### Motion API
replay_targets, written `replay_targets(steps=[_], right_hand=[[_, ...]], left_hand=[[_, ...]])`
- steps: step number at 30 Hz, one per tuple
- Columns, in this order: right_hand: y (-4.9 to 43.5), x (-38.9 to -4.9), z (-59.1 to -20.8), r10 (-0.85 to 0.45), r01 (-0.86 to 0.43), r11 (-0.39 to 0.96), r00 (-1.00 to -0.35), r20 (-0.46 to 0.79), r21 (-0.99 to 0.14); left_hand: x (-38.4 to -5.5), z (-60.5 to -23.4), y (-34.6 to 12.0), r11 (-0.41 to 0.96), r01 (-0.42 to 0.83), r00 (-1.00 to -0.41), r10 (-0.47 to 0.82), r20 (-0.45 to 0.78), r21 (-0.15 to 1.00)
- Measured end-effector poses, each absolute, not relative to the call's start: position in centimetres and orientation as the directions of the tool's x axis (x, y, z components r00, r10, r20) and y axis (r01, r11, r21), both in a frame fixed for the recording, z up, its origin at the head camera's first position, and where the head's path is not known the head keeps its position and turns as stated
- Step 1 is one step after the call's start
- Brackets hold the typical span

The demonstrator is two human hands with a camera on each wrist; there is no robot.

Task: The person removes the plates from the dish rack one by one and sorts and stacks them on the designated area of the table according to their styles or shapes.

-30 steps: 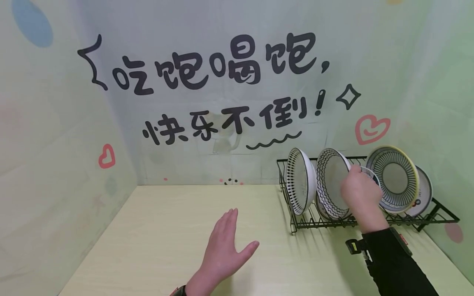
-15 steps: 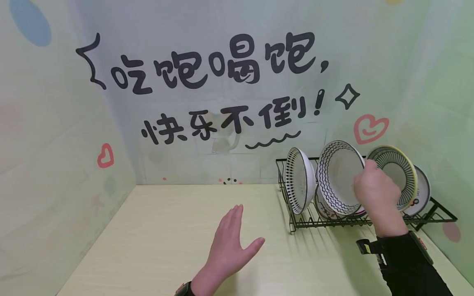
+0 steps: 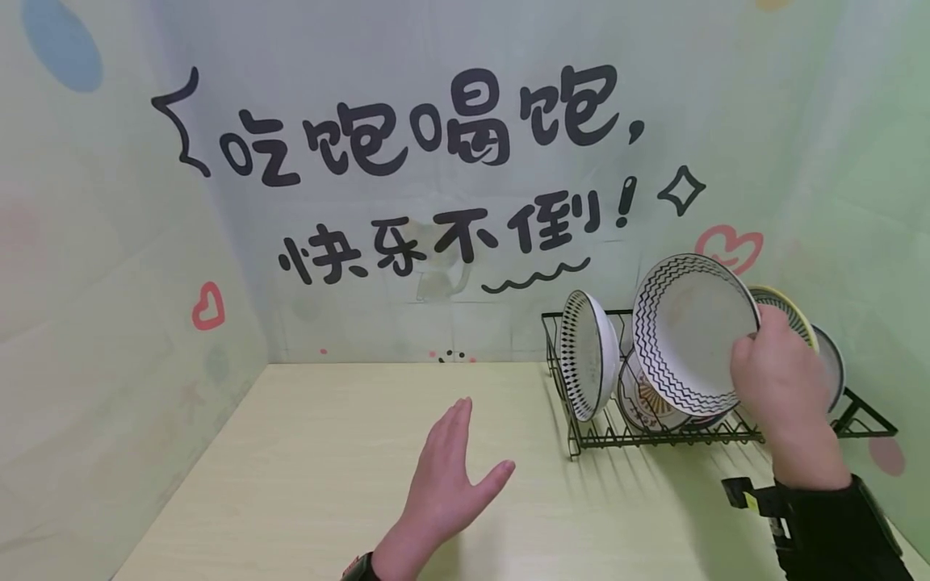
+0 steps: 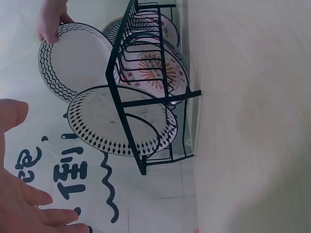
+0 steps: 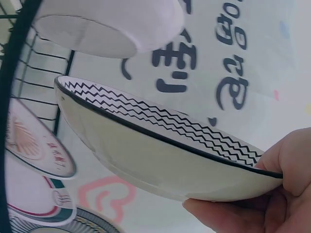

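Ideally the dark rack (image 4: 146, 101) goes unbumped while the white bowl (image 3: 697, 335), tilted mostly above it, gets slow, steady handling, the right hand (image 3: 783, 383) pinching the bowl in curled fingers (image 5: 223, 213), the empty left hand (image 3: 445, 484) straight-fingered, and black zigzag bands (image 5: 160, 115) lining the bowl's inside below a thin dark rim (image 5: 165, 139).

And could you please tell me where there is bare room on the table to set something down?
The table is bare between the left wall and left hand, and from that hand back to the rear wall, left of the rack. The rack is crowded: dishes overlap in it, and the right hand holds the zigzag bowl there.
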State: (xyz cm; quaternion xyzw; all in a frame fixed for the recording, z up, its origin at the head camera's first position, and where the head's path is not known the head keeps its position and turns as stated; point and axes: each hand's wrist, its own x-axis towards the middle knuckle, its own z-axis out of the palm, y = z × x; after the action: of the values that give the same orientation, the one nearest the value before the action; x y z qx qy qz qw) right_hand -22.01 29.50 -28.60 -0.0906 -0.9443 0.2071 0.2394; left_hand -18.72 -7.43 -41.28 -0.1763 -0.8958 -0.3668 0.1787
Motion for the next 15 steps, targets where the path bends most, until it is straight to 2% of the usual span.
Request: replay_targets(steps=[10,15], right_hand=[[28.8,-19.7,-27.0,0.316,0.061,0.873,-0.828,0.464,-0.484],[28.3,-19.0,-26.5,0.340,0.047,0.872,-0.775,0.533,-0.488]], left_hand=[[-19.3,-39.8,-7.8,0.642,0.474,-0.849,0.149,0.507,0.603],[-19.4,-39.2,-7.9,0.634,0.469,-0.851,0.140,0.505,0.615]])
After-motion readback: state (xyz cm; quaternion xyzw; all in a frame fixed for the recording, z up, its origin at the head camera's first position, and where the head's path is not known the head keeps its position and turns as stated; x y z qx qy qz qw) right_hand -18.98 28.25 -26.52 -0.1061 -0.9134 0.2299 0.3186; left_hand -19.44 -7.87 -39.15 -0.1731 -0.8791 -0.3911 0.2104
